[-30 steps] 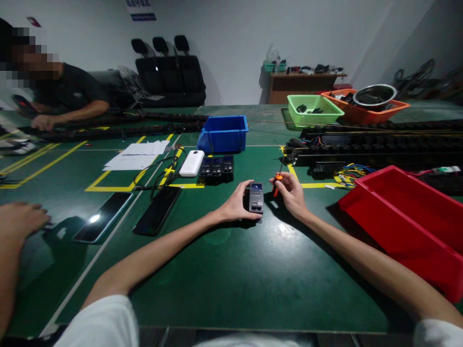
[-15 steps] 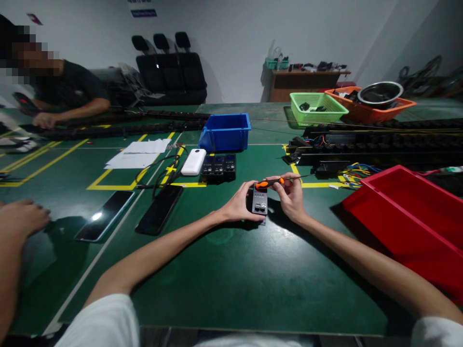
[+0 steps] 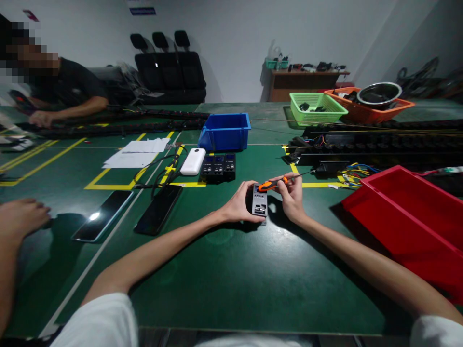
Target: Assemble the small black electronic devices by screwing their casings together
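Clasping a grey device [image 3: 259, 201] with its long axis front to back, the left hand [image 3: 238, 205] faces the right hand [image 3: 292, 198], which grips an orange-and-black screwdriver [image 3: 269, 185], shaft pointing right, handle over the device. Across the counter [image 3: 253, 279], a green basket [image 3: 320, 117] holds black parts [image 3: 305, 106], an orange basket [image 3: 392, 115] a metal bowl [image 3: 378, 105].
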The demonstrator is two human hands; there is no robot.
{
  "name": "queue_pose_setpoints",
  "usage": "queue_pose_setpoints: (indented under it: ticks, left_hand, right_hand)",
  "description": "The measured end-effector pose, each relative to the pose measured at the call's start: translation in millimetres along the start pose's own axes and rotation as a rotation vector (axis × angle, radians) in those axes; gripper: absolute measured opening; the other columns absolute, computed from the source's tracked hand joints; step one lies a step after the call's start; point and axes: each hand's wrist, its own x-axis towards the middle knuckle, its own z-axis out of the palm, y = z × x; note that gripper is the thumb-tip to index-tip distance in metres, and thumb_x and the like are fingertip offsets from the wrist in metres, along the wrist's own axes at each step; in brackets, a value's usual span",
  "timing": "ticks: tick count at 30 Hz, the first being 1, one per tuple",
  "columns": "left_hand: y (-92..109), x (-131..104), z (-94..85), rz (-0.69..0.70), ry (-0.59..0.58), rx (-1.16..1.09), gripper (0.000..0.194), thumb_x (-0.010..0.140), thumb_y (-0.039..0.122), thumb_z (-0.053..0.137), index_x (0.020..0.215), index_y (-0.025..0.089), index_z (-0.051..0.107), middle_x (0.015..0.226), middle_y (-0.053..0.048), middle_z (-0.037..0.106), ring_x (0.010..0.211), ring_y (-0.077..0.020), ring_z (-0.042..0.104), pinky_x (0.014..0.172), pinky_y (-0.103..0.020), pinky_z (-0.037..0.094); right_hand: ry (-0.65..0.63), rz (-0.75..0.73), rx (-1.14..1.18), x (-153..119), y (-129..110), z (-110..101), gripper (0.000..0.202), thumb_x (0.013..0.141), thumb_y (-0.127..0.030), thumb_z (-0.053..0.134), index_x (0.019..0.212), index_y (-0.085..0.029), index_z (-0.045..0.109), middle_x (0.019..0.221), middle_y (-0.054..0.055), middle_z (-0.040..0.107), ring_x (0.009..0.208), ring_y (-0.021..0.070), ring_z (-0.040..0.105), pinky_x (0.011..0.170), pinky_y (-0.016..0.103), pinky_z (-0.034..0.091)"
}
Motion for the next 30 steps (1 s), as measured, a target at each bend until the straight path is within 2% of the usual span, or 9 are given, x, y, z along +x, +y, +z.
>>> queue_pose_setpoints:
  ticks: [6, 12, 18, 21, 24, 27, 30]
  left_hand:
    - [-4, 1, -1.8, 0.018, 0.022, -0.033, 0.101, 0.05, 0.038, 0.088, 0.134, 0.021, 0.035, 0.136, -0.014, 0.045, 0.128, -0.031, 0.047, 0.113, -0.049, 0.035]
    - [-5, 1, -4.2, 0.028, 0.013, -0.062, 0.101, 0.052, 0.038, 0.088, 0.136, 0.021, 0.034, 0.141, -0.016, 0.042, 0.134, -0.0326, 0.042, 0.114, -0.05, 0.034]
    - [5, 0, -7.9, 0.055, 0.0, -0.095, 0.108, 0.058, 0.04, 0.084, 0.144, 0.023, 0.021, 0.147, -0.015, 0.037, 0.137, -0.0318, 0.04, 0.112, -0.048, 0.038]
    - [8, -3, -18.6, 0.038, 0.016, -0.11, 0.111, 0.061, 0.042, 0.082, 0.148, 0.024, 0.016, 0.147, -0.015, 0.035, 0.138, -0.0327, 0.038, 0.111, -0.048, 0.039]
    - [7, -9, -36.6, -0.005, 0.027, -0.097, 0.116, 0.06, 0.042, 0.082, 0.149, 0.026, 0.01, 0.147, -0.016, 0.034, 0.137, -0.0334, 0.039, 0.11, -0.049, 0.041]
    - [5, -19, -53.0, -0.076, -0.025, -0.067, 0.102, 0.066, 0.041, 0.079, 0.148, 0.025, 0.019, 0.146, -0.015, 0.036, 0.132, -0.0311, 0.046, 0.11, -0.048, 0.04]
    - [3, -30, -59.6, -0.081, -0.043, 0.036, 0.103, 0.064, 0.04, 0.08, 0.147, 0.023, 0.022, 0.145, -0.015, 0.039, 0.132, -0.0306, 0.046, 0.113, -0.05, 0.036]
  right_hand:
    - [0.156, 0.084, 0.042, 11, 5, -11, 0.027, 0.091, -0.042, 0.055, 0.112, -0.029, 0.044, 0.084, -0.004, 0.06, 0.065, 0.0112, 0.062, 0.06, 0.025, 0.057]
    - [0.024, 0.163, 0.042, 13, 8, -11, 0.033, 0.094, -0.046, 0.05, 0.121, -0.03, 0.045, 0.067, -0.006, 0.056, 0.05, 0.0105, 0.056, 0.052, 0.023, 0.052]
    - [-0.004, 0.24, 0.014, 14, 8, -12, 0.034, 0.091, -0.05, 0.052, 0.117, -0.028, 0.049, 0.063, -0.007, 0.051, 0.041, 0.0082, 0.042, 0.041, 0.02, 0.041]
    - [-0.031, 0.272, -0.01, 14, 8, -13, 0.035, 0.091, -0.051, 0.051, 0.116, -0.027, 0.049, 0.061, -0.007, 0.05, 0.041, 0.0085, 0.041, 0.039, 0.02, 0.038]
    - [-0.074, 0.29, -0.047, 14, 8, -14, 0.033, 0.09, -0.05, 0.051, 0.113, -0.025, 0.051, 0.059, -0.007, 0.049, 0.042, 0.0088, 0.042, 0.039, 0.02, 0.035]
    - [-0.106, 0.27, -0.089, 13, 8, -13, 0.029, 0.09, -0.046, 0.053, 0.108, -0.023, 0.053, 0.058, -0.007, 0.049, 0.042, 0.0084, 0.044, 0.038, 0.019, 0.031]
    - [-0.134, 0.255, -0.115, 12, 7, -12, 0.026, 0.09, -0.042, 0.054, 0.104, -0.021, 0.054, 0.057, -0.007, 0.049, 0.042, 0.008, 0.043, 0.038, 0.019, 0.03]
